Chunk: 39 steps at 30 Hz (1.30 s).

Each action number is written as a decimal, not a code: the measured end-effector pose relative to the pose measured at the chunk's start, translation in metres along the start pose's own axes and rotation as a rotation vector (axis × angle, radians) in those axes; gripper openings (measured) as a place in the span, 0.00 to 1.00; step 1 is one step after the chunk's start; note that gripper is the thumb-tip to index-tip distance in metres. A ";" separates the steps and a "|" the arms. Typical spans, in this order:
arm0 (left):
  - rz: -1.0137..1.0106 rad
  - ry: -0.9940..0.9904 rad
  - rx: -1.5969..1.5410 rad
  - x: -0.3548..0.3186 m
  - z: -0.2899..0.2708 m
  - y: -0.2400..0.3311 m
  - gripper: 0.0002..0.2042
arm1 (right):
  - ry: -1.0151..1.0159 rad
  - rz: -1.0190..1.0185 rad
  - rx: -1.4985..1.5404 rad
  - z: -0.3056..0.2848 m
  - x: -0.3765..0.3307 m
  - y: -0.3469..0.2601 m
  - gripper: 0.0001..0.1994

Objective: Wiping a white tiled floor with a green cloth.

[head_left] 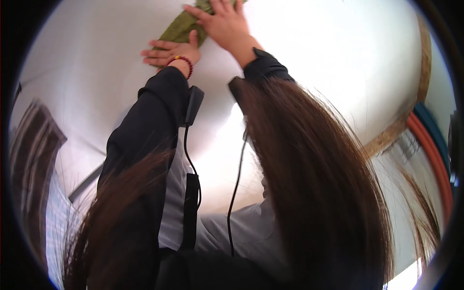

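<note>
Left hand [176,50], with a dark red bead bracelet [189,65], lies flat with its fingers spread over the near end of a green cloth [179,29], gripping nothing. The cloth runs from beneath it up and right to the right hand [227,29], also flat and unclenched, its fingertips cut off by the top of the view. Uneven pressure from the left hand could ruck the cloth or let it slide on the smooth white tabletop [309,34]. Below and between the hands hang a black cord [185,145] and a second cord [230,212]; a forearm drawn inward might snag either. Below the right hand, long loose hair [314,159] covers the forearm and could swing into the work. As for edges, the tabletop carries on left of the left hand; right of the right hand it stretches broadly, giving sideways room, to a wood-coloured edge [425,58]
</note>
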State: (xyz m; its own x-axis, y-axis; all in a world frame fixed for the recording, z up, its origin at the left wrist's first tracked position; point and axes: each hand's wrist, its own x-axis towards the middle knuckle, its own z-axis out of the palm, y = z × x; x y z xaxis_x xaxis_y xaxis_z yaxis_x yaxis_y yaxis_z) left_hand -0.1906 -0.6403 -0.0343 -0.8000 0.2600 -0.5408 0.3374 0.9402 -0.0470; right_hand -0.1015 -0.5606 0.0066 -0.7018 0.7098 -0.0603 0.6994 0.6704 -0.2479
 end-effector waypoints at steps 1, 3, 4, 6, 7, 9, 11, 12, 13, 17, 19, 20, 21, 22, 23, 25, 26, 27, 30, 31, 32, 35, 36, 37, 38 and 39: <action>-0.005 0.012 -0.004 0.005 0.002 -0.003 0.65 | -0.021 0.049 0.027 0.002 0.000 -0.004 0.26; -0.034 0.002 -0.008 0.013 0.004 0.002 0.66 | -0.081 0.080 0.086 0.002 0.004 0.002 0.26; -0.032 0.006 -0.004 0.016 0.009 0.009 0.66 | -0.121 0.100 0.083 0.002 0.002 0.003 0.26; -0.026 0.058 0.002 0.017 0.020 0.021 0.66 | -0.186 0.111 0.087 -0.005 -0.001 0.009 0.29; -0.017 0.083 -0.008 0.009 0.027 0.034 0.66 | 0.146 0.201 -0.112 0.043 -0.002 0.019 0.23; -0.033 0.175 -0.039 0.014 0.041 0.032 0.66 | -0.090 0.213 -0.082 0.031 0.003 0.009 0.24; -0.011 0.240 -0.081 0.015 0.049 0.034 0.66 | -0.134 0.247 -0.086 0.026 0.013 -0.004 0.26; 0.019 0.238 -0.101 0.003 0.055 0.039 0.66 | -0.182 0.288 -0.090 0.023 0.010 -0.002 0.25; 0.014 0.266 -0.115 0.007 0.055 0.036 0.66 | -0.175 0.306 -0.072 0.019 0.014 -0.011 0.26; 0.012 0.278 -0.108 0.014 0.061 0.021 0.66 | -0.161 0.349 -0.062 0.030 0.000 -0.008 0.26; 0.003 0.271 -0.079 0.022 0.057 0.010 0.66 | -0.123 0.295 -0.063 0.034 0.004 -0.007 0.26; -0.009 0.273 -0.066 0.026 0.055 0.011 0.65 | -0.070 0.311 -0.094 0.037 0.009 -0.006 0.24; -0.017 0.280 -0.063 0.027 0.054 0.009 0.65 | -0.022 0.343 -0.120 0.042 0.011 -0.006 0.23; -0.025 0.242 0.001 0.032 0.052 0.008 0.64 | -0.059 0.285 -0.060 0.043 0.011 -0.005 0.27; -0.078 0.363 -0.060 0.030 0.057 0.018 0.63 | -0.058 0.274 -0.042 0.050 0.017 -0.010 0.27; 0.005 0.413 -0.137 0.012 0.057 0.018 0.61 | 0.101 0.394 -0.157 0.064 0.023 -0.007 0.25; 0.008 0.423 -0.133 0.020 0.061 0.016 0.61 | 0.139 0.412 -0.235 0.072 0.022 -0.009 0.26; -0.042 0.458 -0.136 0.046 0.059 0.017 0.61 | 0.167 0.402 -0.220 0.068 0.032 -0.018 0.26; -0.053 0.485 -0.172 0.049 0.063 0.019 0.61 | 0.220 0.428 -0.245 0.071 0.030 -0.019 0.28; -0.018 0.474 -0.190 0.040 0.067 0.015 0.60 | 0.262 0.468 -0.255 0.075 0.024 -0.018 0.30; -0.023 0.468 -0.198 0.034 0.068 0.012 0.60 | 0.303 0.507 -0.268 0.078 0.019 -0.015 0.32; 0.073 0.389 -0.248 0.022 0.060 0.012 0.60 | 0.326 0.520 -0.243 0.082 0.000 -0.007 0.36; 0.178 0.330 -0.194 0.015 0.065 0.011 0.60 | 0.330 0.482 -0.167 0.084 -0.014 0.008 0.39; 0.257 0.312 -0.135 0.025 0.053 0.001 0.60 | 0.331 0.458 -0.149 0.076 -0.017 0.001 0.39; 0.336 0.286 -0.112 0.030 0.045 -0.010 0.61 | 0.267 0.423 -0.008 0.067 -0.027 0.004 0.37; 0.303 0.310 -0.120 0.034 0.033 -0.023 0.61 | 0.208 0.369 0.135 0.056 -0.034 -0.001 0.35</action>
State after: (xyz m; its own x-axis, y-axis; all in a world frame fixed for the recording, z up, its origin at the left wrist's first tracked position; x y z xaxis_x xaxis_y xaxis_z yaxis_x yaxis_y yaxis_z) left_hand -0.2092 -0.6603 -0.0789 -0.7911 0.5638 -0.2373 0.5338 0.8257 0.1824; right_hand -0.0863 -0.5977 -0.0450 -0.3563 0.9341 0.0236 0.8644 0.3391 -0.3712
